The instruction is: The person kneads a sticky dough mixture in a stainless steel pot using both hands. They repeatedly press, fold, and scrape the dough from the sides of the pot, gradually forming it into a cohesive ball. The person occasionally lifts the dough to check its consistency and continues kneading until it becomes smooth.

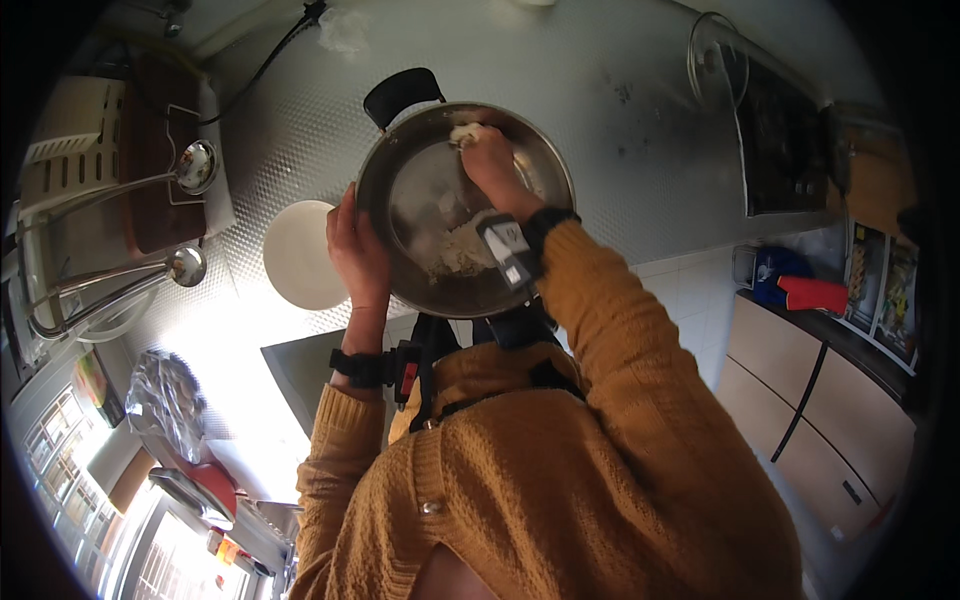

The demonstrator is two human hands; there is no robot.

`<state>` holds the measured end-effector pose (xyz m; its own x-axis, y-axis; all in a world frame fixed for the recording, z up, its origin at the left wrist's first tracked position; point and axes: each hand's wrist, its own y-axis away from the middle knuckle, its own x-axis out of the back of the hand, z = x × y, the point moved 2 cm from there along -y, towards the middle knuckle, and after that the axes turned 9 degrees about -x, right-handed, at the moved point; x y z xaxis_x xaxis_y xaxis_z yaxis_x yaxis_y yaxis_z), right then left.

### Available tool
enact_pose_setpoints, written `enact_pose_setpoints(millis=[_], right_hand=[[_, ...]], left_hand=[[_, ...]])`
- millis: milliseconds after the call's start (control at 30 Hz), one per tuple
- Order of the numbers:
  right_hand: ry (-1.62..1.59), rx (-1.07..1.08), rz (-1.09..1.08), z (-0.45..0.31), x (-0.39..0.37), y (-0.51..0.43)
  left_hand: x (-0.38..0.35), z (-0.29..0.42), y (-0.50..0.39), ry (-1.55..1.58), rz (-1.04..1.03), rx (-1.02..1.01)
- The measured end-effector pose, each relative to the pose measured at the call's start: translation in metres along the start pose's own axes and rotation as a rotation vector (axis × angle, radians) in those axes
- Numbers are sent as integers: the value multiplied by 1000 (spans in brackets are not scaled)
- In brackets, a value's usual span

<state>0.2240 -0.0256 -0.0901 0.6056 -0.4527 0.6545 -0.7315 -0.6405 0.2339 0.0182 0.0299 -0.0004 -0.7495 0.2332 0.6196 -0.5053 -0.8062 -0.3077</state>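
A deep stainless-steel pan [420, 161] with a black side handle [405, 91] rests on the textured metal counter before me. My left hand [358, 251] grips its left rim, the fingers on the outer wall. Inside the pan, my right hand [491, 161] is closed around a lump of pale dough [466, 135] near the far wall. Loose flour or crumbly dough [461, 251] lies across the near part of the pan floor, partly hidden by my right wrist and its strapped device. Just left of the pan sits a round white plate [304, 255].
Metal ladles [196, 166] hang over a rack at the left. A black cable [274, 64] crosses the far left counter. At the far right, a glass lid [718, 64] leans by a black cooktop [784, 142]. A beige refrigerator [817, 405] stands right of me.
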Motion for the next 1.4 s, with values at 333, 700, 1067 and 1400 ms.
enact_pose_setpoints(millis=[333,700,1067,1400], right_hand=[[517,352,-709,-55,-21,115],[32,5,-100,6,16,7],[331,-103,-385,-26,56,104],[513,-64,-522,-58,1,130]], left_hand=[[0,3,-3,33,0,16],[0,2,-1,43,38,-18],[-1,5,1,85,89,54],[-3,4,0,107,105,36]])
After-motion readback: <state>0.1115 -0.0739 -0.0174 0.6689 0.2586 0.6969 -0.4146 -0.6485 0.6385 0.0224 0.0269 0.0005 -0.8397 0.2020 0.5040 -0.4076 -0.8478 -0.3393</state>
